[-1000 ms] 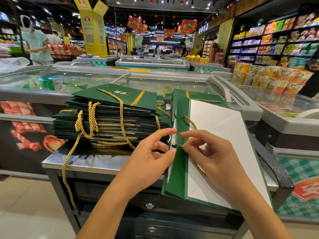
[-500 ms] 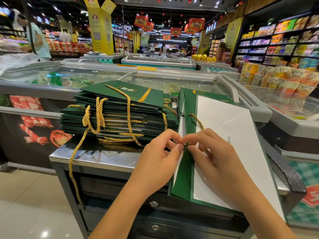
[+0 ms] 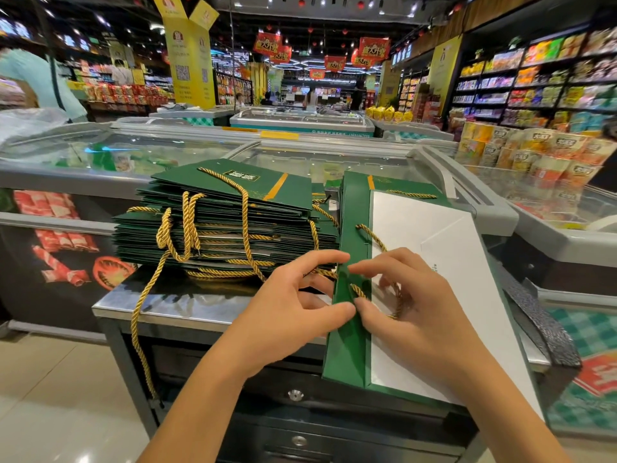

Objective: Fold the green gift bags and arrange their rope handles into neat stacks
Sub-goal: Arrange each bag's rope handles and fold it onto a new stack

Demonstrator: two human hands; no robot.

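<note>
Left hand (image 3: 290,315) pinches the flat green paper bag (image 3: 349,349); right hand (image 3: 414,312) pinches its twisty gold rope handle (image 3: 359,291). Stacked green bags (image 3: 227,225) sit left.

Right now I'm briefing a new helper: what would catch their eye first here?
The tall stack of folded green bags sits left on the metal counter, gold rope handles spilling over it, one dangling off the edge. In front, the left hand grips the green edge of the open bag while the right hand pinches its rope.
</note>
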